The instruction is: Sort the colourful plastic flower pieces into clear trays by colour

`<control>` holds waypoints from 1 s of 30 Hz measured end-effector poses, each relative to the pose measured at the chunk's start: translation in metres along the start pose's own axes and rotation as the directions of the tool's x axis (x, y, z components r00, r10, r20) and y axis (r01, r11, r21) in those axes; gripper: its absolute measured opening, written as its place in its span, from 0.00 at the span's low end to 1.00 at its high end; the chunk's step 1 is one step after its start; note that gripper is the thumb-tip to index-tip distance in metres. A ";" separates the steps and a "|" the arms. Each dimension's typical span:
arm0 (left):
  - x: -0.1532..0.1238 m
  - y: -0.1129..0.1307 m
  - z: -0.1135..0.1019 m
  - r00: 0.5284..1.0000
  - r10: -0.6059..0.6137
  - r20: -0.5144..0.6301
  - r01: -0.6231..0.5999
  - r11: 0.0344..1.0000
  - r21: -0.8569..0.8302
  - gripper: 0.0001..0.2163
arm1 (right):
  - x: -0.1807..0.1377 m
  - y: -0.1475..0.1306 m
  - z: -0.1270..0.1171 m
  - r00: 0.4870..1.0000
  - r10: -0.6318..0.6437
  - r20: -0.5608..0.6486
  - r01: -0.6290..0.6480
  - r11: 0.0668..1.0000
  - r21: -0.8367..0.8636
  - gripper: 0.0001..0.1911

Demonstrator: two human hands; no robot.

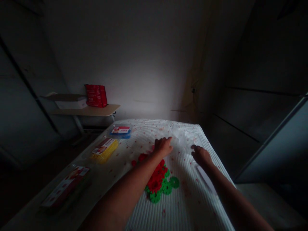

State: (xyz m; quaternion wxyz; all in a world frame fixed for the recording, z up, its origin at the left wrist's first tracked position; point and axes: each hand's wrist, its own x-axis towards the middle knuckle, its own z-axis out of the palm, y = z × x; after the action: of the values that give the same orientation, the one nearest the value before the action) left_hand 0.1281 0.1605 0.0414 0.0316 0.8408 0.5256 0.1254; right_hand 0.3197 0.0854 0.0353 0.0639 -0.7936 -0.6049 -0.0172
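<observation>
My left hand (163,146) reaches over the table, just beyond a pile of toy discs, its forefinger and thumb apart. A faint clear plastic container (186,138) lies in front of both hands; whether a fingertip touches it is hard to see. To its near right, my right hand (201,155) hovers with fingers stretched forward and nothing visible in them. Red notched discs (157,176) are heaped on green notched discs (166,186), partly hidden by my left forearm. Under my right forearm lies a flat whitish piece (205,178) along the table's right side.
Along the left of the cloth-covered table (144,128) stand clear packs with blue pieces (122,131), yellow pieces (106,152) and dark contents (67,186). A side table (101,110) behind carries a red bag (96,95) and a white box (71,103).
</observation>
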 end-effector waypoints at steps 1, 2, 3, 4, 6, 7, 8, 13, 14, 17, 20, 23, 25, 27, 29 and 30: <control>0.001 -0.006 -0.005 1.000 -0.031 -0.002 0.031 1.000 0.004 0.19 | -0.001 0.001 -0.001 1.000 -0.006 -0.004 0.006 1.000 0.003 0.21; 0.002 -0.014 -0.009 0.998 -0.069 0.000 0.069 0.998 0.010 0.19 | -0.003 0.002 -0.003 1.000 -0.012 -0.012 0.012 1.000 0.003 0.22; 0.003 -0.023 -0.013 0.993 -0.115 0.010 0.114 0.993 0.016 0.18 | -0.006 0.003 -0.004 1.000 -0.017 -0.024 0.016 1.000 -0.003 0.23; 0.003 -0.032 -0.016 0.986 -0.163 0.028 0.162 0.987 0.021 0.17 | -0.009 0.006 -0.006 0.999 -0.021 -0.039 0.020 1.000 -0.016 0.23; 0.003 -0.052 -0.018 0.965 -0.245 0.092 0.244 0.969 0.020 0.17 | -0.020 0.012 -0.009 0.997 -0.028 -0.071 0.023 0.998 -0.059 0.21; 0.002 -0.060 -0.017 0.952 -0.276 0.129 0.277 0.961 0.014 0.17 | -0.027 0.015 -0.010 0.996 -0.033 -0.084 0.026 0.996 -0.085 0.20; 0.001 -0.067 -0.016 0.940 -0.300 0.161 0.303 0.953 0.005 0.17 | -0.034 0.019 -0.012 0.995 -0.037 -0.097 0.027 0.994 -0.108 0.19; -0.006 -0.083 -0.005 0.908 -0.365 0.205 0.387 0.919 -0.077 0.16 | -0.059 0.035 -0.018 0.971 -0.040 -0.236 -0.006 0.982 -0.191 0.19; -0.006 -0.084 -0.004 0.903 -0.378 0.204 0.403 0.910 -0.099 0.15 | -0.060 0.037 -0.018 0.967 -0.044 -0.252 -0.008 0.980 -0.200 0.20; -0.006 -0.085 -0.007 0.892 -0.408 0.194 0.440 0.881 -0.171 0.13 | -0.056 0.039 -0.015 0.971 -0.049 -0.235 -0.001 0.978 -0.207 0.21; -0.005 -0.088 -0.015 0.903 -0.390 0.179 0.426 0.863 -0.271 0.12 | -0.054 0.037 -0.010 0.972 -0.043 -0.232 -0.001 0.982 -0.188 0.20; -0.009 -0.090 -0.027 0.924 -0.344 0.164 0.381 0.838 -0.391 0.14 | -0.059 0.039 -0.006 0.967 -0.048 -0.251 0.005 0.985 -0.170 0.19; -0.016 -0.091 -0.038 0.935 -0.319 0.156 0.355 0.816 -0.457 0.16 | -0.065 0.045 -0.004 0.965 -0.055 -0.258 0.015 0.988 -0.153 0.18; -0.025 -0.091 -0.051 0.943 -0.296 0.154 0.331 0.777 -0.536 0.16 | -0.070 0.054 -0.001 0.964 -0.054 -0.261 0.026 0.993 -0.112 0.17; -0.037 -0.089 -0.064 0.952 -0.273 0.139 0.295 0.691 -0.660 0.16 | -0.075 0.064 0.002 0.963 -0.045 -0.265 0.042 0.999 -0.015 0.16; -0.044 -0.087 -0.070 0.957 -0.267 0.117 0.265 0.629 -0.731 0.16 | -0.078 0.067 0.003 0.964 -0.038 -0.262 0.057 0.996 0.067 0.15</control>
State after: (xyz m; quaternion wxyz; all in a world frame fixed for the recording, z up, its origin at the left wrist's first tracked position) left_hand 0.0165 0.1551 0.0847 0.3869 0.6684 0.5475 0.3222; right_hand 0.3635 -0.0063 0.0189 0.1715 -0.7669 -0.6103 -0.1004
